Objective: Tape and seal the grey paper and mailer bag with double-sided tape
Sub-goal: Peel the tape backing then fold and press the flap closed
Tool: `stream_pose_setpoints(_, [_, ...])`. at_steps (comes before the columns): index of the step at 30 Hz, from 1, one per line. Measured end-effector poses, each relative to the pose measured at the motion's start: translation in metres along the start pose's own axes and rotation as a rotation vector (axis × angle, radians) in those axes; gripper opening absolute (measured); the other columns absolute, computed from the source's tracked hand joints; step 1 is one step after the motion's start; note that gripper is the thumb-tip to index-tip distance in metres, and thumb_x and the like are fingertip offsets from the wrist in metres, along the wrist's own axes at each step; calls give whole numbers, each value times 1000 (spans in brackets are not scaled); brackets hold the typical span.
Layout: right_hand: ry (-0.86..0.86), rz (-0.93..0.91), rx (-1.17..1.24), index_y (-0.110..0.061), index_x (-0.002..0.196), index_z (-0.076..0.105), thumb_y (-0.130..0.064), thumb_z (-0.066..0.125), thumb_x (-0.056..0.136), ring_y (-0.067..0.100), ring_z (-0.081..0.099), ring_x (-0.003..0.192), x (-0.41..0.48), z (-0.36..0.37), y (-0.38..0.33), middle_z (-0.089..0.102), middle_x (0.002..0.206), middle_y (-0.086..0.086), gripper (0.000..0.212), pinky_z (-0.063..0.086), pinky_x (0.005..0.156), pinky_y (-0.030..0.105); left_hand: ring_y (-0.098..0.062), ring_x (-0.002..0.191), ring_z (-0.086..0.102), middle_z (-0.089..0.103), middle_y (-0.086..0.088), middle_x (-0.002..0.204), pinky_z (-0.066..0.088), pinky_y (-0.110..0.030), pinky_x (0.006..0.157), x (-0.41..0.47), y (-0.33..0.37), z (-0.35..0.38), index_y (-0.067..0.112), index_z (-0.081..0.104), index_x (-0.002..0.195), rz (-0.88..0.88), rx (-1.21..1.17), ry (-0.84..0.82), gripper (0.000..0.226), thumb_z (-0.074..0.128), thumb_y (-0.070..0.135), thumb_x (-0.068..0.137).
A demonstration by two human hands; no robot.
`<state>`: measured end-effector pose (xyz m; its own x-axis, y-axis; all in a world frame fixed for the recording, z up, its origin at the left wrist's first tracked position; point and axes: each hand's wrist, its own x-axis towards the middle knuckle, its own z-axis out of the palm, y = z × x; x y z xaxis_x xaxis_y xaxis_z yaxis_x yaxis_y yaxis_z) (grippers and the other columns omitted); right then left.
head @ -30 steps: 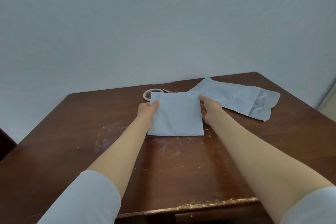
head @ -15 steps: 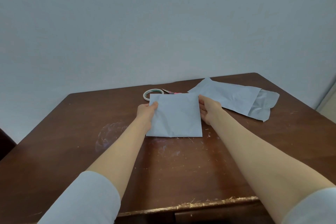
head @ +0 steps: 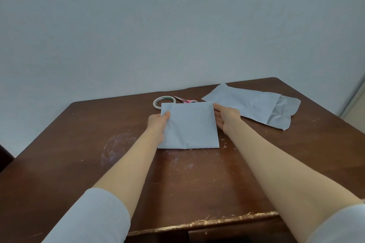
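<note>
Dark brown wood, chipped pale along its near edge, forms the table [head: 217,222] on which the work lies; two pale grey sleeves [head: 88,217] enter at the bottom, and bare forearms reach away over a scratched, chalky-scuffed top. Mid-table sits the folded grey paper [head: 189,124], flat and rectangular, its fold line toward the near side. The left hand [head: 157,124] pinches the paper's left edge, thumb laid on top and fingers hidden beneath. The right hand [head: 227,118] is held wide, fingers nearly straight and touching the right edge. Compared with a second ago the paper has slid slightly nearer and to the left, uncovering more of the pink-handled scissors [head: 185,100] behind it; this reads as squaring up the sheet, so no tape appears to be applied yet. Just beyond the paper's far left corner lies the roll of double-sided tape [head: 158,101], untouched. Far right, apart from the paper, the grey mailer bag [head: 246,104] lies crumpled with its open flap toward the right. A plain, pale grey-blue wall [head: 177,25] closes the scene behind.
</note>
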<state>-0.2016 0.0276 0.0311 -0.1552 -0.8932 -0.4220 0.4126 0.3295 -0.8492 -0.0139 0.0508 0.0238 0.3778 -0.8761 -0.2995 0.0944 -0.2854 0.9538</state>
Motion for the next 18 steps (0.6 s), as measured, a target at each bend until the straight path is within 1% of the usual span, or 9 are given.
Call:
stream_pose_setpoints(4, [71, -35, -50, -3, 106, 65, -6, 64, 89, 25, 71, 82, 4, 1, -1, 71, 102, 15, 17, 60, 74, 34, -29, 91, 63, 65, -10, 100, 52, -41, 88, 1, 0, 1, 7, 61, 100, -1, -4, 4, 13, 58, 18, 95])
stream_pose_setpoints(7, [78, -26, -46, 1, 116, 61, -6, 57, 94, 24, 70, 85, 7, 0, -2, 69, 101, 12, 24, 59, 77, 32, -29, 91, 63, 65, -9, 100, 52, -41, 87, 1, 1, 1, 7, 61, 101, -2, 3, 6, 14, 58, 19, 95])
stream_pose_setpoints(9, [22, 19, -41, 6, 121, 57, -6, 50, 98, 24, 68, 90, 4, -1, -4, 66, 108, 10, 27, 57, 81, 30, -29, 92, 64, 66, -9, 100, 52, -41, 88, 1, 0, 1, 7, 62, 102, -6, 5, 5, 15, 58, 20, 95])
stream_pose_setpoints(10, [9, 26, -51, 7, 121, 56, -6, 51, 97, 23, 67, 84, 3, -2, -4, 66, 109, 10, 28, 57, 77, 28, -30, 92, 64, 66, -9, 100, 52, -42, 88, 1, 0, 1, 7, 62, 103, -6, 7, 1, 16, 58, 20, 95])
stream_pose_setpoints(12, [37, 9, -74, 7, 115, 59, 0, 60, 90, 21, 65, 69, 2, -2, -2, 68, 100, 14, 26, 57, 64, 28, -30, 93, 64, 66, -10, 99, 52, -42, 89, 0, -1, 1, 6, 62, 102, -10, 7, -5, 16, 58, 20, 95])
stream_pose_setpoints(13, [58, 10, -70, 6, 112, 59, 4, 63, 86, 21, 65, 66, 3, -3, -1, 68, 98, 16, 27, 57, 60, 28, -31, 93, 64, 66, -10, 99, 52, -43, 90, 0, -1, 0, 6, 62, 102, -12, 12, -3, 16, 58, 19, 95])
stream_pose_setpoints(15, [61, 27, -77, 2, 113, 58, 4, 67, 82, 22, 67, 73, 5, -2, 1, 69, 102, 16, 32, 57, 57, 29, -31, 93, 65, 66, -10, 98, 52, -43, 91, 2, -3, 0, 6, 63, 99, -15, 24, -3, 13, 57, 17, 95])
stream_pose_setpoints(16, [61, 36, -108, 0, 115, 58, 2, 69, 82, 23, 68, 81, 6, 0, 2, 68, 105, 15, 35, 58, 61, 30, -31, 92, 64, 66, -10, 95, 52, -42, 91, 4, -4, -1, 7, 63, 94, -4, 45, 4, 11, 56, 15, 95])
stream_pose_setpoints(18, [72, 33, -196, -4, 115, 63, 2, 69, 81, 24, 68, 89, 10, 1, 4, 68, 106, 15, 35, 59, 76, 34, -30, 88, 61, 64, -8, 87, 49, -36, 84, 8, -6, 0, 10, 62, 80, 37, 146, 27, 16, 53, 11, 93])
